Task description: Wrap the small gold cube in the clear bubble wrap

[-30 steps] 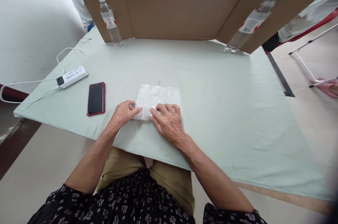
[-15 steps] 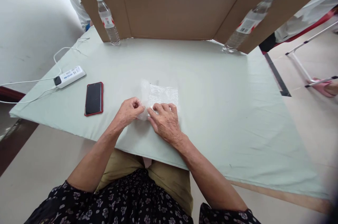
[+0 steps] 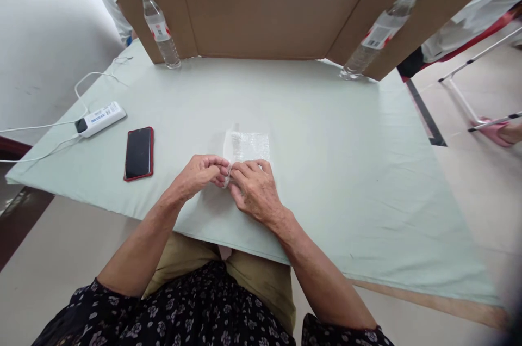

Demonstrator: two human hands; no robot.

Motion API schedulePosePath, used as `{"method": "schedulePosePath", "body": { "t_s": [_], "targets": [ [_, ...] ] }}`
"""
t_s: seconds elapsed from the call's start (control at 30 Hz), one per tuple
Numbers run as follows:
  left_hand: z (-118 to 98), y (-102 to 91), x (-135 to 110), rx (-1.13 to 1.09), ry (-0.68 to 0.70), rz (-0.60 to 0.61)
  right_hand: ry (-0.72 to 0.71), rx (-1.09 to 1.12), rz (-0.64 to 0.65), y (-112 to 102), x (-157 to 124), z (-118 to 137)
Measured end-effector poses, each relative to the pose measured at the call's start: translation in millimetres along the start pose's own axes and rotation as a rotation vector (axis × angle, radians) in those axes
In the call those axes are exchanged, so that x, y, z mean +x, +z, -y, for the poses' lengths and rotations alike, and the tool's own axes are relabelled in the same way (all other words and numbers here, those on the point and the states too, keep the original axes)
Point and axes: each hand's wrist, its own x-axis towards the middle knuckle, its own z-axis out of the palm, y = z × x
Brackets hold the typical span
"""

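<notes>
A small sheet of clear bubble wrap point(image 3: 247, 146) lies on the pale green table cover point(image 3: 326, 139) in front of me, its left side raised off the cloth. My left hand point(image 3: 199, 174) pinches that left edge with curled fingers. My right hand point(image 3: 255, 189) rests on the near edge of the sheet, fingers bent and pressing it down. The two hands touch at the fingertips.
A red-cased phone point(image 3: 138, 153) lies to the left, with a white power strip point(image 3: 100, 118) and its cable beyond it. Two water bottles point(image 3: 158, 28) point(image 3: 381, 30) stand at the back against a brown cardboard screen point(image 3: 261, 3). A chair frame point(image 3: 477, 85) stands at the right.
My left hand has closed on the wrap's left edge and lifted it over toward the right, so the sheet looks narrower. My right hand has stayed on the near edge.
</notes>
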Motion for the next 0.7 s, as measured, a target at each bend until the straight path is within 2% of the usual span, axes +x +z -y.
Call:
{"method": "schedulePosePath", "body": {
  "t_s": [0.13,0.23,0.3,0.4,0.53,0.7],
  "targets": [
    [11.8,9.7,-1.7,0.327,0.225,-0.069,0.037,0.096,-0.091,-5.9,-2.0,-8.9],
    [23.6,19.8,-1.8,0.608,0.448,-0.206,0.162,0.094,-0.201,-10.9,-2.4,-16.3],
    [31.0,24.1,-1.7,0.71,0.55,-0.274,0.241,0.084,-0.248,-13.5,-2.7,-21.5],
    [39.6,25.4,-1.5,0.709,0.634,-0.301,0.286,0.08,-0.268,-14.8,-3.7,-28.2],
    [42.7,21.2,-2.3,0.669,0.67,-0.286,0.359,0.078,-0.233,-14.2,-5.3,-35.4],
    [37.0,15.4,-7.4,0.684,0.75,-0.16,0.415,0.092,-0.213,-18.0,-6.5,-41.5]
  ]
}}
